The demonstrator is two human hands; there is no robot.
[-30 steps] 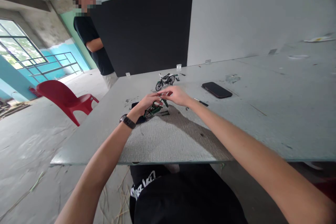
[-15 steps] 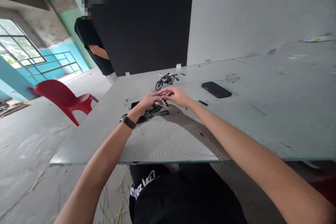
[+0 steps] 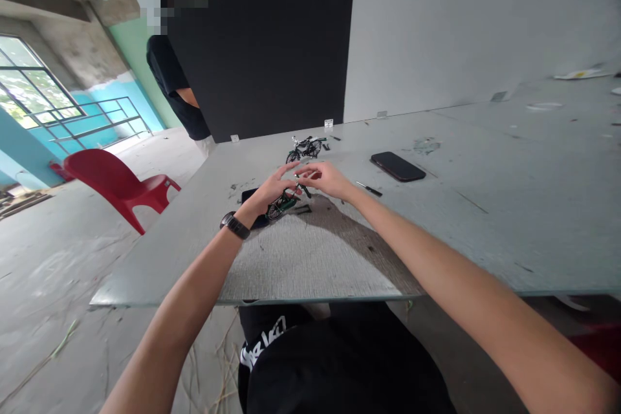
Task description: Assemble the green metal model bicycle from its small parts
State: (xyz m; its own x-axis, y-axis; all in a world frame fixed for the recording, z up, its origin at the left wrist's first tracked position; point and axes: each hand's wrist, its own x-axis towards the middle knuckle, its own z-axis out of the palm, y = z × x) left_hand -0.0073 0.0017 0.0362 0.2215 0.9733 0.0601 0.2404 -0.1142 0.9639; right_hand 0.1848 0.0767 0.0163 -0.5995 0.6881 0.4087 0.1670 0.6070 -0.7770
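A small green model bicycle [image 3: 283, 204] lies on the grey mat [image 3: 310, 259] in front of me. My left hand [image 3: 270, 190], with a dark watch on its wrist, rests over the bicycle with its upper fingers lifted and spread. My right hand [image 3: 324, 177] is closed in a pinch on a small part at the bicycle's front end; what it pinches is too small to name. The two hands almost touch above the model.
A second black model bicycle [image 3: 305, 148] stands further back on the table. A dark phone [image 3: 398, 166] lies to the right, a small screwdriver [image 3: 369, 189] between it and my hand. A person in dark clothes stands at the far left by a red chair [image 3: 116, 182].
My left hand's fingers have lifted and spread from the bicycle. The person at the back has stepped to the right, behind the dark panel's edge.
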